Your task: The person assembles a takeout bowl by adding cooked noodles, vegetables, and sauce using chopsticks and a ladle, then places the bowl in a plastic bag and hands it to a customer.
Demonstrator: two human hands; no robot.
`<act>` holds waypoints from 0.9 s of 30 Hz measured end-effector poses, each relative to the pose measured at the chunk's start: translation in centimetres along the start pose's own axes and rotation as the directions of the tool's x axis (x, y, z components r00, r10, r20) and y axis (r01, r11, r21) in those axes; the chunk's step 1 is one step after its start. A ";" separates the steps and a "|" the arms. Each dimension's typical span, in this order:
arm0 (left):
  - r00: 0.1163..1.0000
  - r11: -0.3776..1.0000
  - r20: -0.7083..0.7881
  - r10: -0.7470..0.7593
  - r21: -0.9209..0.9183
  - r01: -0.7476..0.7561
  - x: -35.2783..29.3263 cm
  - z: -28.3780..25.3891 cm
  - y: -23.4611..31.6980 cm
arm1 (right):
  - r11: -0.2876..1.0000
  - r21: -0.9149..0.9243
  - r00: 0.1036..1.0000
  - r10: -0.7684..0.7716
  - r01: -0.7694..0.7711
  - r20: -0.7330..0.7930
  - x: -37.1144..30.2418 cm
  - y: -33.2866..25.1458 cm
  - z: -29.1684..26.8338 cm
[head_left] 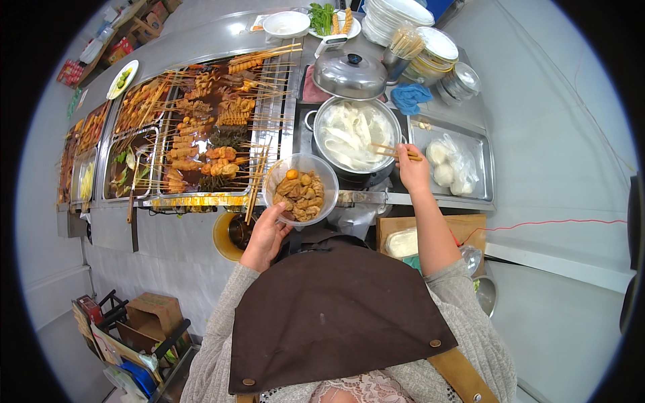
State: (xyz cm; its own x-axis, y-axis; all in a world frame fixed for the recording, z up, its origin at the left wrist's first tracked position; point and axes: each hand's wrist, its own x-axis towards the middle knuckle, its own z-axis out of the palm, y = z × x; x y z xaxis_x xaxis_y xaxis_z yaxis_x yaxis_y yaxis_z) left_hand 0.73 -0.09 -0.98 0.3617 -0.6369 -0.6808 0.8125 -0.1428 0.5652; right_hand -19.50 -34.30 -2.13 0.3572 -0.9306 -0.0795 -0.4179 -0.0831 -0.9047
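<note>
My left hand (271,235) grips the near rim of a clear plastic bowl (327,176), its fingers closed on the side. Brown braised pieces (306,201) and a round orange ball lie in the bowl. In my right hand (412,168) is a pair of chopsticks (396,152), which reach over the right side of a steel pot (324,109). Their tips touch or hover over wide white noodle sheets (349,134) in cloudy liquid; which of the two I cannot tell. A domed steel lid (351,75) rests behind the pot.
Left of the bowl, a steel tray (161,158) holds many skewers in dark broth. A metal tray (482,154) with bagged white balls (443,164) sits at the right. Stacked plates (396,20) and a blue cloth (410,98) stand behind. A yellow bucket (223,240) is below the counter.
</note>
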 end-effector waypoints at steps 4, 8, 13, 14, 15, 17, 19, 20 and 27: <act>1.000 1.000 0.009 0.013 -0.010 -0.013 0.0 0.0 0.0 | 0.985 0.171 0.999 0.036 -0.037 0.003 -1.4 -1.6 -1.2; 1.000 1.000 0.017 0.013 0.014 -0.013 0.1 -0.2 0.0 | 0.987 0.148 0.997 -0.060 0.065 -0.039 -2.3 -4.0 -4.4; 0.999 1.000 0.039 0.013 0.022 -0.014 0.3 -0.5 -0.2 | 0.985 0.043 0.978 -0.161 0.168 -0.135 -2.1 -5.0 -5.6; 0.999 1.000 0.038 0.010 0.021 -0.011 0.3 -0.5 -0.2 | 0.986 0.001 0.976 -0.163 0.165 -0.147 -2.0 -4.8 -5.4; 1.000 1.000 0.022 0.006 0.028 -0.006 0.4 -0.5 -0.2 | 0.977 -0.055 0.966 -0.210 0.204 -0.149 -1.9 -4.6 -5.3; 0.999 1.000 0.042 0.007 0.015 -0.008 0.3 -0.6 -0.2 | 0.948 -0.180 0.943 -0.290 0.261 -0.162 -1.9 -3.8 -4.8; 0.999 1.000 0.039 0.005 0.015 -0.006 0.2 -0.5 -0.2 | 0.951 -0.201 0.955 -0.265 0.236 -0.135 -2.0 -2.9 -3.9; 0.999 1.000 0.034 0.005 0.016 -0.005 0.2 -0.5 -0.2 | 0.949 -0.212 0.957 -0.262 0.233 -0.121 -2.0 -2.5 -3.4; 1.000 1.000 0.014 0.008 -0.020 -0.007 -0.2 0.1 0.1 | 0.994 0.087 0.996 0.058 -0.063 0.061 -2.9 -2.5 -0.7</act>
State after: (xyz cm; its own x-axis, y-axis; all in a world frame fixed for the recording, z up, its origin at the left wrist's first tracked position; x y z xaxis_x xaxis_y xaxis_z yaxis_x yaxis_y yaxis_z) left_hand 0.75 -0.09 -0.75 0.3614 -0.6485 -0.6700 0.8188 -0.1230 0.5607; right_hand -20.04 -31.60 0.66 0.3830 -0.9103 -0.1573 -0.3656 0.0070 -0.9307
